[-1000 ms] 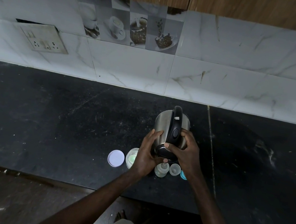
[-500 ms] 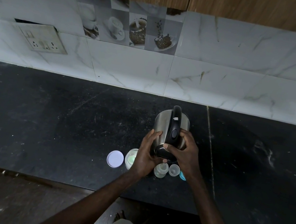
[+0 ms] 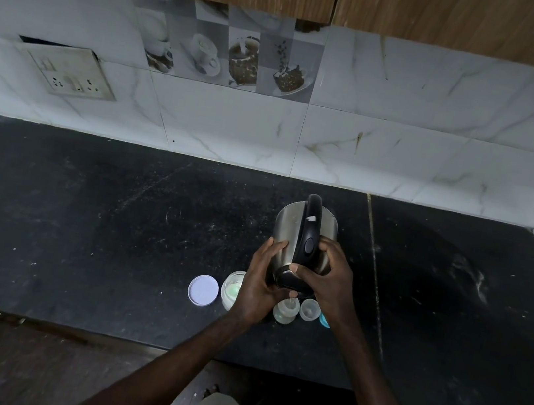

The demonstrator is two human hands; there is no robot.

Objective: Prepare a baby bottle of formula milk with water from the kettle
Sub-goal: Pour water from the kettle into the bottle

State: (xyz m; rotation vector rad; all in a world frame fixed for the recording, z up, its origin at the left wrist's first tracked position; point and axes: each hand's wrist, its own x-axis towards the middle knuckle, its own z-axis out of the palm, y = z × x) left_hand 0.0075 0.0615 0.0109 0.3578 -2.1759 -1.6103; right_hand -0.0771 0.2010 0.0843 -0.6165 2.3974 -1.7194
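kettle (image 3: pixel 301 238): tipped toward the person, spout end low, directly above bottle mouth
bottle (image 3: pixel 284 311): upright on counter (image 3: pixel 81 226), just below both hands
left hand (image 3: pixel 258 286): fingers curled around kettle's left side and lid end
right hand (image 3: pixel 326 280): clamped on kettle's right side beside handle
nearer hand: roughly equal

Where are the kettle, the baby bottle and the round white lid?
kettle (image 3: pixel 285 229), head view, steel side left of handle.
baby bottle (image 3: pixel 284 312), head view, clear body.
round white lid (image 3: pixel 203 290), head view, flat centre.
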